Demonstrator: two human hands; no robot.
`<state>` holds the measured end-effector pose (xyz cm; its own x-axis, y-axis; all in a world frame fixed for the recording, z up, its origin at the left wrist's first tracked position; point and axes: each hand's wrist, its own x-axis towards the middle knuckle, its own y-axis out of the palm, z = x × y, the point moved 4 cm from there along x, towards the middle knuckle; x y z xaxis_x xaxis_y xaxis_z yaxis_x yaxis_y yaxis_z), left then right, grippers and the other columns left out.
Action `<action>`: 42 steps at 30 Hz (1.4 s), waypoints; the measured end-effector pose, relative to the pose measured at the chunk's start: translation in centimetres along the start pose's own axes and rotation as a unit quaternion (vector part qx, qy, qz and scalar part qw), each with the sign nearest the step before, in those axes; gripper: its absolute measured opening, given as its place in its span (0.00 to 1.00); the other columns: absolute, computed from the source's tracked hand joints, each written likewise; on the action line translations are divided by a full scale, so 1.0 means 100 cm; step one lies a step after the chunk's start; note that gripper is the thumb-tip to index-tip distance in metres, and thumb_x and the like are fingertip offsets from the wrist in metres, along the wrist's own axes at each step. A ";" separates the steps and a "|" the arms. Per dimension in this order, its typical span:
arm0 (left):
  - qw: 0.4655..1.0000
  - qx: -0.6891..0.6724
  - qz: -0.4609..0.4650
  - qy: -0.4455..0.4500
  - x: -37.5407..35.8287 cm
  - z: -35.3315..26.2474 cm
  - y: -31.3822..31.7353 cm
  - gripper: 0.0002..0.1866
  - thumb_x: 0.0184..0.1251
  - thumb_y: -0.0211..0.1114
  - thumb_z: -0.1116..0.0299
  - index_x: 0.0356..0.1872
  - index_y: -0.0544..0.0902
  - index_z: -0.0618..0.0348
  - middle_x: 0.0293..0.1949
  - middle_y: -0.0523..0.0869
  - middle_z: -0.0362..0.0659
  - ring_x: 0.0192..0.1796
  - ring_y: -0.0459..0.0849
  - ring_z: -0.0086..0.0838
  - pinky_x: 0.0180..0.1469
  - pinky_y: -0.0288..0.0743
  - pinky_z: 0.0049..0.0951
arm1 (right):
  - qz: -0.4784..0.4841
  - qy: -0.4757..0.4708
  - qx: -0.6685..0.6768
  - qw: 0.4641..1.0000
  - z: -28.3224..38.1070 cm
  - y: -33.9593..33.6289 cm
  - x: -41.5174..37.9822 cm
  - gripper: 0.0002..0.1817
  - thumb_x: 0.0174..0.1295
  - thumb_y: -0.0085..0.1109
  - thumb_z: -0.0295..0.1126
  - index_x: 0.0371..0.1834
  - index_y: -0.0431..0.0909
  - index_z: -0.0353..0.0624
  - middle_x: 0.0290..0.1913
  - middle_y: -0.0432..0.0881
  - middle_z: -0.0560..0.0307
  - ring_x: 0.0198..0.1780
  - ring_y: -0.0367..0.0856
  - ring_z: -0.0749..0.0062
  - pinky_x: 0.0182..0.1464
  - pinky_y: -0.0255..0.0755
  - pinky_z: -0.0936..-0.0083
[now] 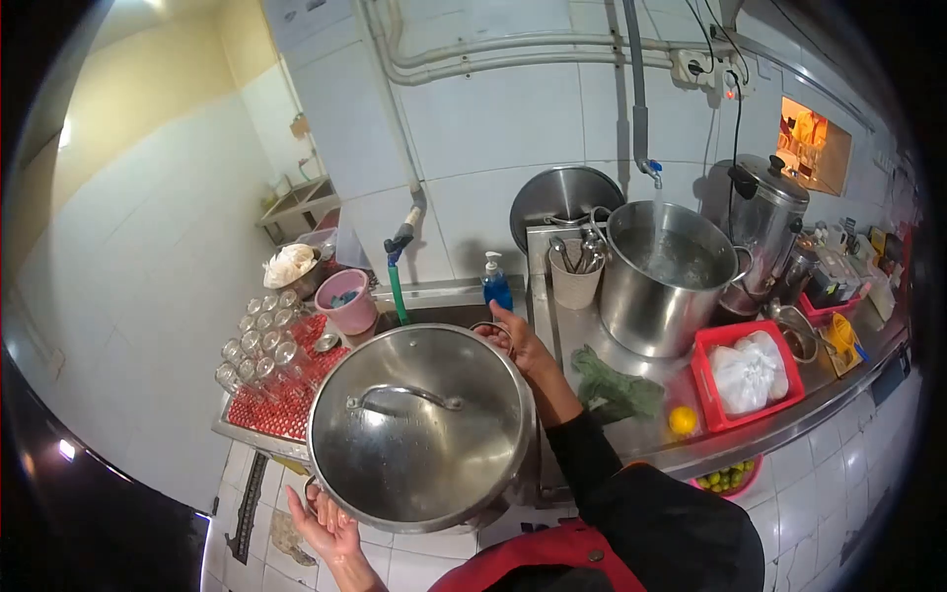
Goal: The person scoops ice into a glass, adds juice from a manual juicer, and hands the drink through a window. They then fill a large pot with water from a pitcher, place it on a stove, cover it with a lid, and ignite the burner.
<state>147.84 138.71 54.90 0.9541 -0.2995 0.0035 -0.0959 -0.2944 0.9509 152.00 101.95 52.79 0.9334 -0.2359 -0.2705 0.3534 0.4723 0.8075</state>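
Observation:
A large steel pot point(508, 495) with a steel lid point(424, 459) is in front of me, over the counter's front edge by the sink. My right hand point(525, 345) grips the pot's far side handle, its thumb pointing up. At the near left side, my left hand point(330, 525) is at the other handle point(312, 487), with fingers curled at it and the thumb sticking out. The lid lies on the pot and hides what is inside. Its curved handle point(406, 393) faces up.
Right, water runs from a tap point(651, 170) into an open stockpot point(646, 321). Near it are a utensil holder point(575, 286), a green cloth point(617, 385), a lemon point(682, 420) and a red basket point(705, 360). Left are glasses point(258, 345) and a pink bucket point(347, 314). A soap bottle point(497, 289) stands behind.

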 end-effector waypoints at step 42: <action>0.782 0.158 0.280 -0.533 -0.197 0.144 0.092 0.09 0.58 0.46 0.78 0.19 0.68 0.56 0.11 0.65 0.33 0.13 0.64 0.17 0.17 0.62 0.16 | -0.403 -0.579 0.040 0.708 -0.114 -0.114 -0.662 0.12 0.57 0.51 0.31 0.19 0.71 0.36 0.07 0.60 0.68 0.07 0.49 0.86 0.11 0.39 0.83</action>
<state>124.07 128.86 59.11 -0.0259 -0.9992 -0.0289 -0.6400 -0.0056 0.7683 86.85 121.86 55.54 -0.2622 -0.9611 -0.0866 0.6932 -0.2500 0.6760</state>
